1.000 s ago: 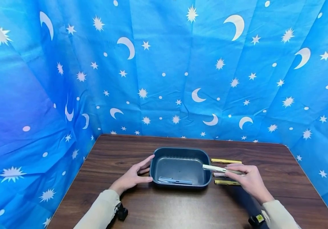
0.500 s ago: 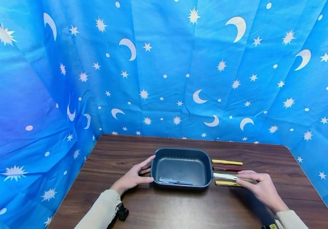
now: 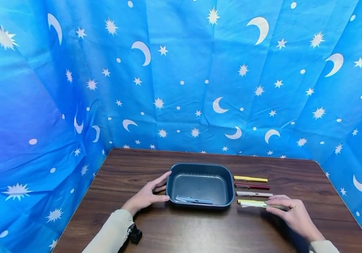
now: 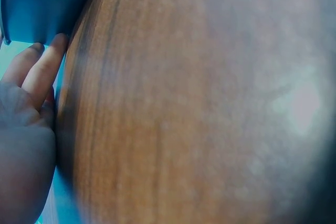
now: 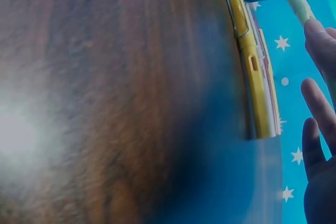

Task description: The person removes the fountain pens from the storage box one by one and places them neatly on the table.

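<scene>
My left hand [image 3: 144,197] rests against the left side of a dark rectangular tray [image 3: 200,207], thumb and fingers spread along its wall. In the left wrist view its fingertips [image 4: 59,40] touch the tray's side. A light blue pen [image 3: 196,201] lies inside the tray, near the front wall. To the right, my right hand [image 3: 295,215] pinches a pale green-white pen [image 5: 298,3] by one end, clip end pointing left toward the tray. This pen hangs over the nearest yellow pen [image 5: 254,87] and partly covers it in the head view.
Right of the tray lie a far yellow pen [image 3: 251,179], a dark red pen [image 3: 253,186] and a whitish pen [image 3: 254,194], roughly parallel with the nearest yellow one. The wooden table [image 3: 181,232] ends at a blue star-and-moon curtain [image 3: 181,70].
My right hand has carried the pale pen from above the tray's right rim to the right and nearer, past the dark red and whitish pens. The left hand stays on the tray.
</scene>
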Tool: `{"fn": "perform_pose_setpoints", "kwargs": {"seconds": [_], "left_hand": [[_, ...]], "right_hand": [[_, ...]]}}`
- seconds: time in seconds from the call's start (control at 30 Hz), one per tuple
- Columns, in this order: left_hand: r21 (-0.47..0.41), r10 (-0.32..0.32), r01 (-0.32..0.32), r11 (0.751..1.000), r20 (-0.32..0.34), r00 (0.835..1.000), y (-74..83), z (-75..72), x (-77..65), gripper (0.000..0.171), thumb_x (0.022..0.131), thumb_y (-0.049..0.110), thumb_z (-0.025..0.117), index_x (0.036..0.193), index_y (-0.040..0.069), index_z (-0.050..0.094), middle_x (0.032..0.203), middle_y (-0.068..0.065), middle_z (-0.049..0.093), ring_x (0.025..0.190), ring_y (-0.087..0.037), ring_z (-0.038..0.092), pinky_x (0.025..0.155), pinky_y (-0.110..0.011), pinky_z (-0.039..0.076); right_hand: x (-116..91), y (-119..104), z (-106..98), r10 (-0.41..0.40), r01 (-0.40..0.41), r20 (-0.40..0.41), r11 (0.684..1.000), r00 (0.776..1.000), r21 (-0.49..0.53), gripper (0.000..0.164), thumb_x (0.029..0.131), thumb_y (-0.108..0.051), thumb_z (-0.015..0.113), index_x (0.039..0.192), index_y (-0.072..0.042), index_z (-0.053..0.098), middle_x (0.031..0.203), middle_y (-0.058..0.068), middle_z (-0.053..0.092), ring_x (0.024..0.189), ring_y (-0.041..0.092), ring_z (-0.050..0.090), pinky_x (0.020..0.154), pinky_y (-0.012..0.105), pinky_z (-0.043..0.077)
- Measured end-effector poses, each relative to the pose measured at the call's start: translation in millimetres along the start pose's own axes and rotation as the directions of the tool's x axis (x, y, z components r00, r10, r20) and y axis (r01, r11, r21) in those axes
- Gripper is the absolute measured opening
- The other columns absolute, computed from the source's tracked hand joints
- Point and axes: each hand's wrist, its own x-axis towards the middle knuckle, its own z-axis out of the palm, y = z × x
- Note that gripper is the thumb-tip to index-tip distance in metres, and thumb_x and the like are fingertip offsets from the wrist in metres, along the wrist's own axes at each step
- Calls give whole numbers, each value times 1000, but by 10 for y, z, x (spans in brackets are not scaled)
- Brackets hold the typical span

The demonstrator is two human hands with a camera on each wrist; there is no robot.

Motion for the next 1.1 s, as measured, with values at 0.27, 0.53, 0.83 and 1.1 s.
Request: {"fn": "perform_pose_setpoints", "kwargs": {"seconds": [0.27, 0.53, 0.83, 1.1], "left_hand": [[1, -1, 1, 1000, -5, 1000, 21, -20, 5, 89, 96, 24, 80, 167, 38, 28, 174, -2, 24, 149, -35, 44, 119, -59, 38], [4, -2, 2, 1000, -7, 1000, 22, -11, 6, 89, 96, 24, 80, 167, 38, 28, 173, -3, 25, 149, -34, 45, 119, -59, 38], [6, -8, 8, 1000, -7, 1000, 30, 2, 4, 89, 96, 23, 80, 167, 37, 27, 173, -4, 25, 148, -35, 46, 119, -59, 38], [9, -11, 11, 1000, -10, 1000, 40, 10, 2, 89, 96, 23, 80, 166, 39, 28, 173, -3, 26, 149, -33, 45, 120, -60, 36]], "right_hand": [[-47, 36, 43, -52, 52, -2, 999, 999, -3, 28, 76, -2, 92, 90, -25, 85, 92, -9, 77, 94, -1, 67, 86, 4, 46], [-79, 47, 117, -170, 170, -30, 985, 985, -8, 34, 69, 3, 94, 89, -23, 84, 89, -10, 77, 91, 3, 68, 85, 4, 47], [-92, 106, 117, -253, 249, -22, 962, 967, -109, 39, 64, 2, 97, 89, -25, 85, 91, -12, 73, 87, 4, 66, 79, 5, 47], [-42, 186, 143, -421, 414, 11, 887, 907, -203, 42, 55, 0, 98, 85, -26, 84, 85, -12, 72, 80, 10, 65, 73, 14, 48]]}}
